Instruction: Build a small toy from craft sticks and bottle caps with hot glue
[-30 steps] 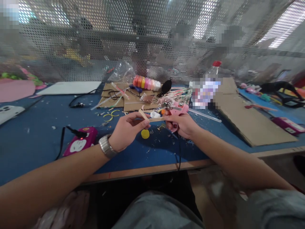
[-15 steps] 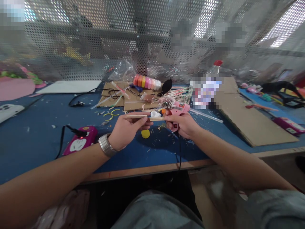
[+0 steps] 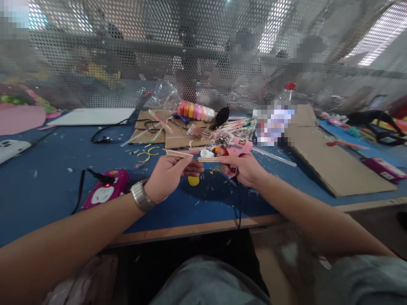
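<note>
My left hand [image 3: 167, 176] is closed on a few thin wooden sticks [image 3: 176, 153], pinched between thumb and fingers and pointing left. A short gap away, my right hand [image 3: 248, 169] pinches more thin wooden sticks [image 3: 208, 159] between thumb and fingertips. That same hand also has a pink glue gun [image 3: 240, 147] in its grip, its black cord hanging over the table's front edge. Behind the sticks lies a small white object [image 3: 206, 153], and a yellow disc [image 3: 193, 181] rests on the blue table below them.
A purple power strip [image 3: 106, 188] with a plug lies left of my left wrist. Further back are cardboard pieces [image 3: 149, 131], a row of colourful small pots [image 3: 195, 111] and many paper straws [image 3: 238, 123]. A red-capped bottle [image 3: 288, 95] and a cardboard sheet [image 3: 337, 159] stand right.
The two bundles of sticks, close together before, are now slightly further apart. The sticks in my left hand have tilted and fanned a little. The glue gun stays in my right hand.
</note>
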Demonstrator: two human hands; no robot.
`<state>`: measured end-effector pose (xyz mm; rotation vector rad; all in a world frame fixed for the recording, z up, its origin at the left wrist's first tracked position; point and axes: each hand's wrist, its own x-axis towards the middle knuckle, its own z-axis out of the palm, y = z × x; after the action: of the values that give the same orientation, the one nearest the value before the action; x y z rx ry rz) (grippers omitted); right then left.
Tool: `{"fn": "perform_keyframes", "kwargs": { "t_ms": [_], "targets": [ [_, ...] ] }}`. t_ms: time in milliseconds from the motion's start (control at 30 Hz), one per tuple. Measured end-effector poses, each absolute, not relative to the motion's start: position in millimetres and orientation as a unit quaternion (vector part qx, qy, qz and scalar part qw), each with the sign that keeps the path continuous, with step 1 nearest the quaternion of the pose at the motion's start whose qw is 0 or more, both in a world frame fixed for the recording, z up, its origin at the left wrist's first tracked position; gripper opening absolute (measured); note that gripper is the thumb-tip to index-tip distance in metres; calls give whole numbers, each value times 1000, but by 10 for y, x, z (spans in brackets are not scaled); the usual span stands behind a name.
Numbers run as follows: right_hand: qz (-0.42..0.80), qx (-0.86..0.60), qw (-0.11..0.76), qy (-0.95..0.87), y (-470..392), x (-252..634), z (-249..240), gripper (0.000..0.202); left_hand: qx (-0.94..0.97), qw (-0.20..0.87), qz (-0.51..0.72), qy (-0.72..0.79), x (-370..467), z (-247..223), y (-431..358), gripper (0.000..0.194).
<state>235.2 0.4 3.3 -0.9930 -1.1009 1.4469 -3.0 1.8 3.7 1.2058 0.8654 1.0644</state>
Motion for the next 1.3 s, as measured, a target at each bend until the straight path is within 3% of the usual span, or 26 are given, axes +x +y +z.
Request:
{"fn": "perform_keyframes", "kwargs": {
  "t_ms": [467, 733, 1067, 1300],
  "targets": [
    [597, -411, 519, -452, -24, 2372, 74, 33, 614, 500, 473, 387, -30, 19, 47, 30],
    [598, -410, 515, -457, -7, 2380, 56, 35, 642, 492, 433, 398, -31, 67, 4, 39],
    [610, -396, 514, -455, 0, 2389, 42, 38, 753, 306, 404, 420, -100, 61, -9, 28],
    [608, -402, 509, -458, -15, 2375, 44, 38, 755, 294, 398, 431, -104, 42, 1, 29]
  ]
}}
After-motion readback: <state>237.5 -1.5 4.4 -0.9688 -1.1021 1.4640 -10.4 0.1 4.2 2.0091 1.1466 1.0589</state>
